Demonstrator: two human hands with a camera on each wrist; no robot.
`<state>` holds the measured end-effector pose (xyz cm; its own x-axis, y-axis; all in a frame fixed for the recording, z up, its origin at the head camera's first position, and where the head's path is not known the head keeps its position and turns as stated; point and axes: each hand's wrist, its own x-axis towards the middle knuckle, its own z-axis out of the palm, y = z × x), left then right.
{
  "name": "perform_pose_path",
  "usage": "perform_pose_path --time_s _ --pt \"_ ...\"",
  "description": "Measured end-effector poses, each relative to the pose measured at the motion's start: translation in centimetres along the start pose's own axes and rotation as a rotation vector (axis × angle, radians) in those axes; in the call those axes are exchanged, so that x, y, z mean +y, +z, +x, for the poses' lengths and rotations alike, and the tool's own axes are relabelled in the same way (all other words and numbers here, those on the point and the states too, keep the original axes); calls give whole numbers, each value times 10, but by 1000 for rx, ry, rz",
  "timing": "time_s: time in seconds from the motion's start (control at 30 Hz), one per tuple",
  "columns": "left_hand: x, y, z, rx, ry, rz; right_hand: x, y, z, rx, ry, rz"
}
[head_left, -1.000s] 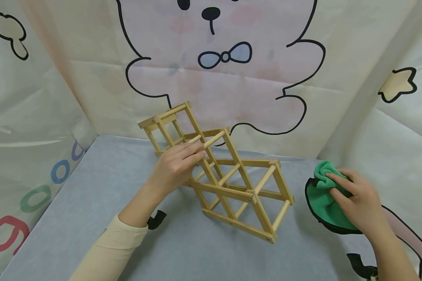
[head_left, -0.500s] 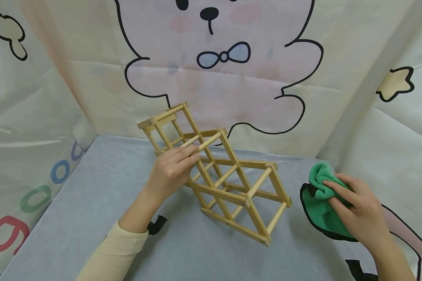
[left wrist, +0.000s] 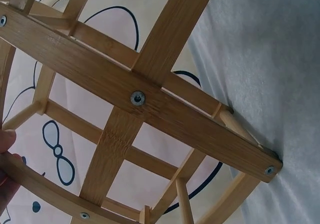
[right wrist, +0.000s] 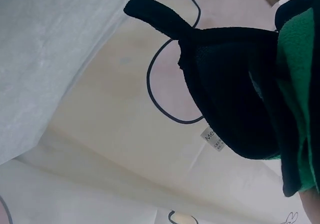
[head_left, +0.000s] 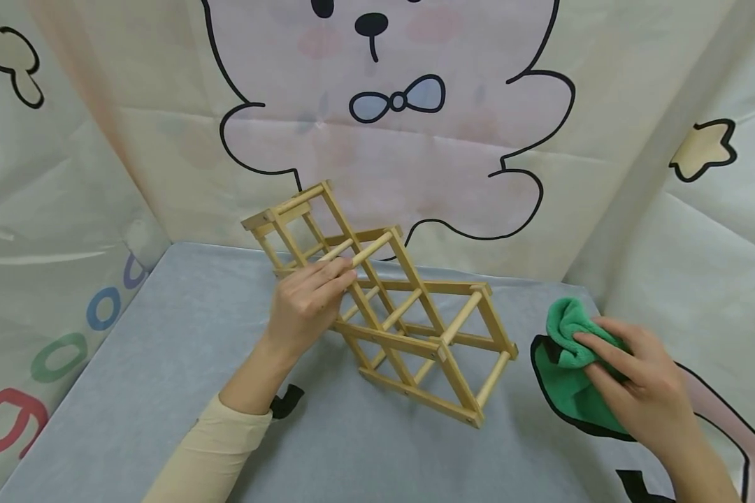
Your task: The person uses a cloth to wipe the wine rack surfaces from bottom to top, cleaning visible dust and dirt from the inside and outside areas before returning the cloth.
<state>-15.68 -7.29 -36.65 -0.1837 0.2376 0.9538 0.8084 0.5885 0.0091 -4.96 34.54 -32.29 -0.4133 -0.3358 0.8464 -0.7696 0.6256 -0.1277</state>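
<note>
A folding wooden rack of slats and round dowels stands spread in a zigzag, slanting from upper left down to the right in the head view. My left hand grips it near its middle, fingers around a top dowel. In the left wrist view, the rack's slats with metal screws fill most of the picture, and fingertips show at the left edge. Right of the rack, my right hand holds a bunched green cloth with black edging. The right wrist view shows its dark side, a loop and a white label.
Beneath lies a pale blue cloth-covered table. A backdrop printed with a cartoon animal rises close behind the rack, with printed side sheets left and right. Black straps hang by both wrists.
My right hand with the green cloth has drifted slightly left and down. The rack's lower right end has shifted a little left and up, with my left hand still holding it.
</note>
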Motion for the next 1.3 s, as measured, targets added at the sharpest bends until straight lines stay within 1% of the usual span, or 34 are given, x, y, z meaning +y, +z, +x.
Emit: perform_pose_path --time_s 0.23,0.37,0.47,0.6,0.73,0.9,1.03,1.13,1.3 --pt "-1 4 2 22 -33 22 -13 3 6 -12 -14 14" --pt "1 5 3 29 -28 32 -25 8 12 -12 -56 73" --pt "3 6 2 32 -19 42 -34 13 13 -40 -83 104" --pt "5 7 0 32 -19 50 -45 20 10 -87 -125 146" --pt "4 8 -3 27 -14 33 -52 30 2 -115 -165 176" --pt "3 6 -5 -11 -1 29 -54 36 -10 -167 -151 142" --pt "3 3 -6 -41 7 27 -53 37 -17 -213 -150 81" --pt "2 3 -6 -49 14 26 -53 37 -21 -260 -153 3" --pt "2 1 -6 -63 18 17 -57 38 -26 -345 -143 -158"
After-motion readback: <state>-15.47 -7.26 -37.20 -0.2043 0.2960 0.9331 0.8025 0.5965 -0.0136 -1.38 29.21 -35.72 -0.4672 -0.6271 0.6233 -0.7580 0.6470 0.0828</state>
